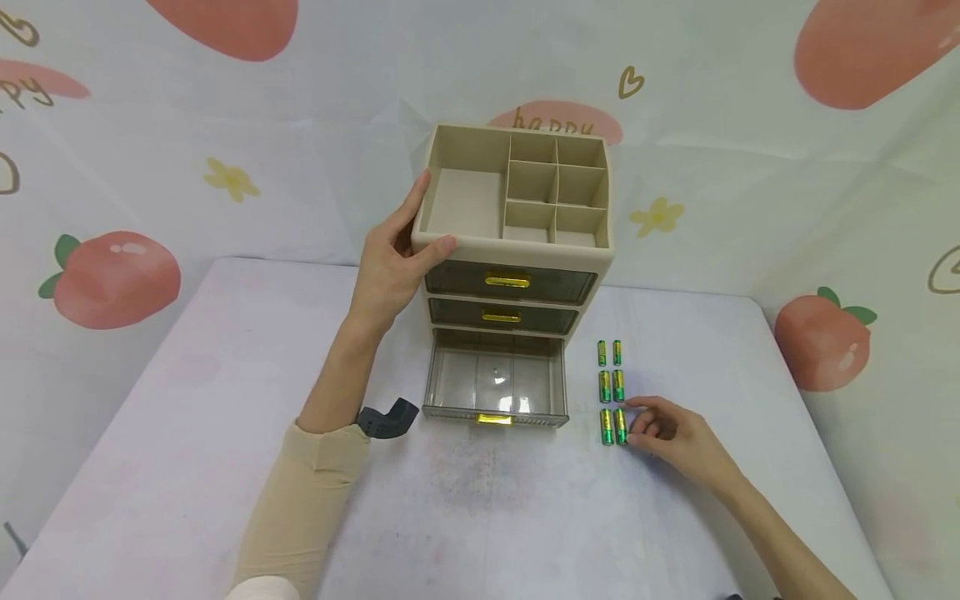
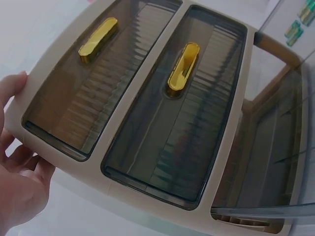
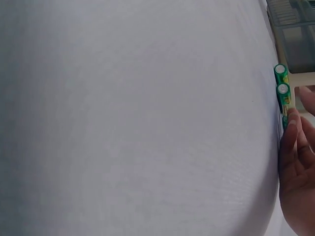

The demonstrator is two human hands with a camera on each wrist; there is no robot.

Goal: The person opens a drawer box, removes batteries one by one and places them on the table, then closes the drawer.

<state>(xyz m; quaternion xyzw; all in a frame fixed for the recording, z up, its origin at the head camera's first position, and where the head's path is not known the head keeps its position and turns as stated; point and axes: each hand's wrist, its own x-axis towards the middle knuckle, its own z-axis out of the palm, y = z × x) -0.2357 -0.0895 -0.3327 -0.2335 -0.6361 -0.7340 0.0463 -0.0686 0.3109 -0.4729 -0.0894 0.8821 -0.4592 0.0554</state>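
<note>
A beige desktop drawer organizer [image 1: 517, 250] stands at the back of the table, its bottom drawer [image 1: 495, 375] pulled out. My left hand [image 1: 390, 267] grips its upper left corner, thumb on the front rim and fingers along the side. In the left wrist view that hand [image 2: 24, 182] holds the casing beside two closed dark drawers with gold handles. Several green-and-gold batteries [image 1: 607, 427] lie in two columns right of the drawer. My right hand [image 1: 678, 437] is beside the front right battery [image 1: 621, 426], fingers bent and thumb tip at its side. No battery is lifted.
The organizer's top has one large compartment [image 1: 468, 200] and several small ones [image 1: 532, 183]. A black curved strap piece [image 1: 388, 418] sticks out by the left wrist. Behind the table [image 1: 480, 517] hangs a white cloth [image 1: 337, 125] printed with fruit.
</note>
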